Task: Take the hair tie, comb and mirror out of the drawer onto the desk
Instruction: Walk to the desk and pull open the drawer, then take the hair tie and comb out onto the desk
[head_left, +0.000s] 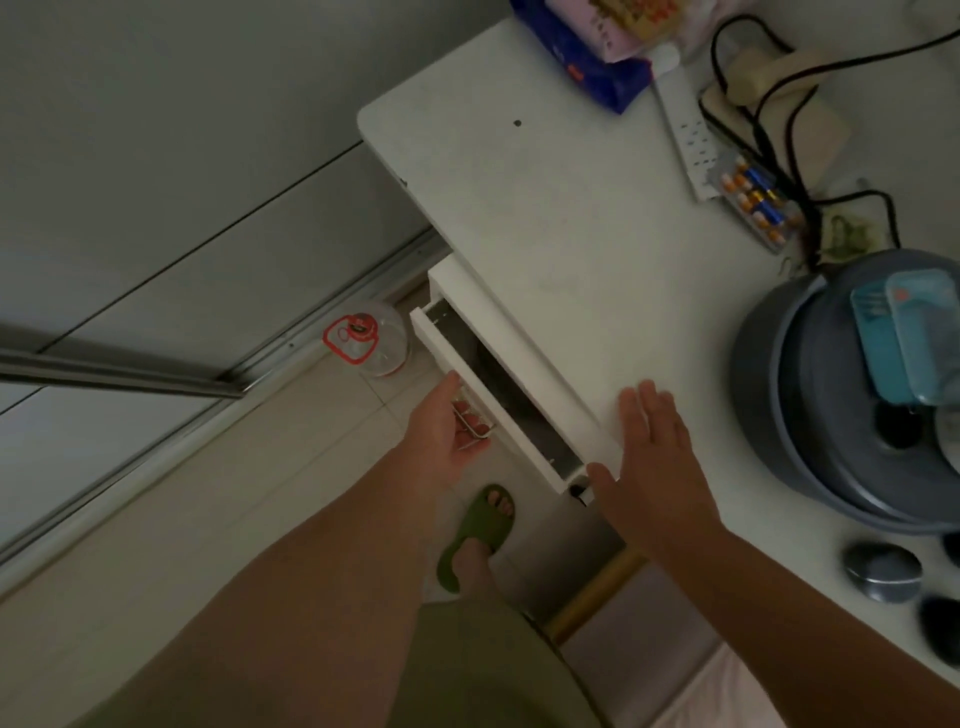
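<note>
Drawer (470, 374) ajar — left hand (441, 436) curled around its handle (470, 428); right hand (654, 457) spread flat on desk (545, 208).

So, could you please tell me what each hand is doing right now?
Left hand: closed on the drawer handle.
Right hand: open, flat on the desk, holding nothing.

I saw the left hand (445, 434) curled around the metal bar handle (470, 428) of the white drawer (467, 374), which stood slightly open under the white desk (561, 208). The right hand (655, 457) lay flat, fingers spread, on the desk edge just beside the drawer.
</note>
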